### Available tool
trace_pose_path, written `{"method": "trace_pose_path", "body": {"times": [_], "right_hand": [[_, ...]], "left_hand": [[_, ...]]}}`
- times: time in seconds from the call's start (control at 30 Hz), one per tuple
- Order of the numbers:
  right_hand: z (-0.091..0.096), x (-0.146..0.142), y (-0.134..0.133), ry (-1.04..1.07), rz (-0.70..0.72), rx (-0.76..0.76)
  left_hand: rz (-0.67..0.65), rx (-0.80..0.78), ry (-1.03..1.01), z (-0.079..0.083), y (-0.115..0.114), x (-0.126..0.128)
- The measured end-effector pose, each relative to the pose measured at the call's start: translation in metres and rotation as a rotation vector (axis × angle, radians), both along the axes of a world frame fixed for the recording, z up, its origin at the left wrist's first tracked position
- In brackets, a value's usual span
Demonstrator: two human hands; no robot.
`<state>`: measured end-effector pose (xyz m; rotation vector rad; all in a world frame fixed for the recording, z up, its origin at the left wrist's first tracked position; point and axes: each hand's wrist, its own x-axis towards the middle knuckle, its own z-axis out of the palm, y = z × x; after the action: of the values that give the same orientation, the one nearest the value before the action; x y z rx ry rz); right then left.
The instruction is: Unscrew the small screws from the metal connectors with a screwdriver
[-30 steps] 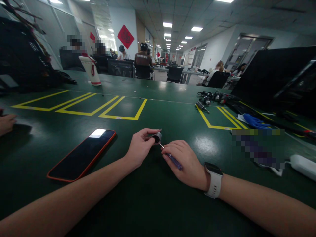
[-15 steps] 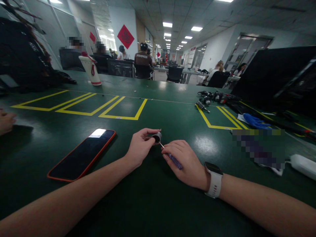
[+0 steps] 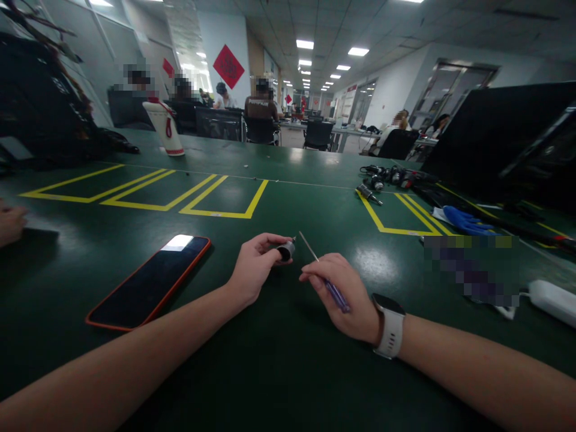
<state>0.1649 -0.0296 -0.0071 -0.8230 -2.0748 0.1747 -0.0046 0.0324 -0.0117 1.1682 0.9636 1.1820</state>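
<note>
Starting at the phone (image 3: 148, 282), laid screen-up on the green surface (image 3: 279, 372), the left hand (image 3: 254, 267) was seen just right of it, closed around a small dark cylindrical part (image 3: 285, 250). Farther right of the phone, the right hand (image 3: 346, 297) was closed on a purple-handled screwdriver (image 3: 335, 295), its tip raised clear of the part. It was judged that the tip would best be seated squarely with the part gripped steady. No writing could be read; the red wall sign (image 3: 228, 66) was too small.

so the right hand (image 3: 346, 294) pulled the screwdriver (image 3: 324, 278) back out of the little black part (image 3: 285, 250), tip's up in the air now
</note>
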Motion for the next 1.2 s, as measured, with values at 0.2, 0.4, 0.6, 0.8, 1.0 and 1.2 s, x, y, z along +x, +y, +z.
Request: {"method": "trace_pose_path", "body": {"times": [0.2, 0.4, 0.6, 0.8, 1.0, 1.2], "right_hand": [[0.001, -0.002, 0.002, -0.027, -0.087, -0.132], [-0.002, -0.004, 0.008, -0.028, -0.108, -0.151], [-0.006, -0.002, 0.015, -0.106, -0.123, -0.218], [-0.006, 0.002, 0.022, -0.219, -0.134, -0.189], [-0.011, 0.028, 0.058, -0.349, -0.395, -0.107], [-0.014, 0.091, 0.102, -0.369, -0.721, -0.157]], "left_hand": [[-0.038, -0.022, -0.016, -0.001, 0.003, -0.003], [-0.107, -0.029, 0.003, 0.002, -0.005, -0.001], [-0.275, -0.082, 0.022, 0.007, -0.016, 0.002], [-0.306, -0.081, 0.041, 0.01, -0.018, 0.004], [-0.319, -0.032, 0.108, 0.01, -0.018, 0.003], [-0.378, -0.044, 0.2, 0.008, -0.016, 0.0]]}}
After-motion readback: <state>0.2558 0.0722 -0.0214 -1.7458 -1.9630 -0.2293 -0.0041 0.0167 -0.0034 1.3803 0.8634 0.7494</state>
